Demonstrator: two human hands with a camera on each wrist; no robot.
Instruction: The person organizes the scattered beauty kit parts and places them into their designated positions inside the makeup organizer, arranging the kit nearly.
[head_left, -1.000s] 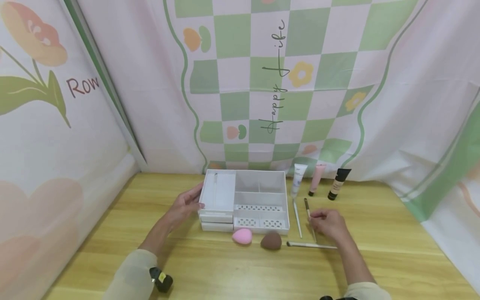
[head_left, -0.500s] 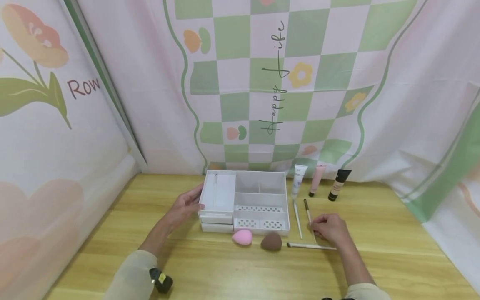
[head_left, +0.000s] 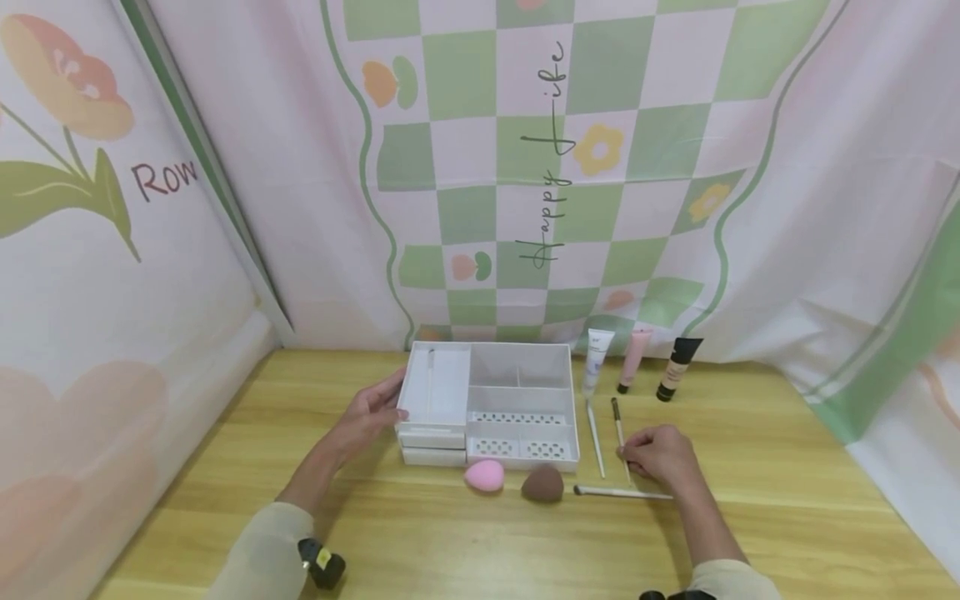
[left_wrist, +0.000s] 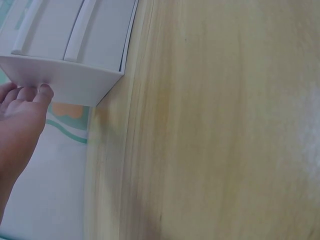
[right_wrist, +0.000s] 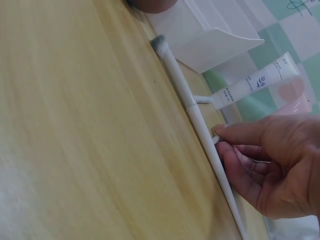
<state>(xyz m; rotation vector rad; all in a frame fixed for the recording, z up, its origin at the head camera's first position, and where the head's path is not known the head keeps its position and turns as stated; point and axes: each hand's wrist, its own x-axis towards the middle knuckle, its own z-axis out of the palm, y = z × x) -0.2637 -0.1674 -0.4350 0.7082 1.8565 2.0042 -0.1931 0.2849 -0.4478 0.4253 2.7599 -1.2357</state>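
A white organizer box (head_left: pixel 522 364) with two drawers at its front left stands on the table. My left hand (head_left: pixel 367 421) rests against its left side; the left wrist view shows the fingertips (left_wrist: pixel 45 91) on the outer wall. My right hand (head_left: pixel 657 454) pinches a slim makeup brush (head_left: pixel 618 423) with a dark head between thumb and fingers, low over the table. A white-handled makeup brush (right_wrist: pixel 192 107) lies crosswise just in front of that hand. Another pale brush (head_left: pixel 595 437) lies between the organizer and the pinched one. A further thin brush (head_left: pixel 431 379) lies on the organizer's top left.
In front of the organizer sit a pink makeup sponge (head_left: pixel 485 475) and a brown makeup sponge (head_left: pixel 542 483). Behind the brushes stand a white tube (head_left: pixel 596 361), a pink tube (head_left: pixel 634 360) and a black-capped beige tube (head_left: pixel 678 369). Curtains (head_left: pixel 480 192) border the table's back.
My right hand has shifted slightly toward me, and the head of the pinched brush has swung a little to the right. My left hand stays at the organizer's side.
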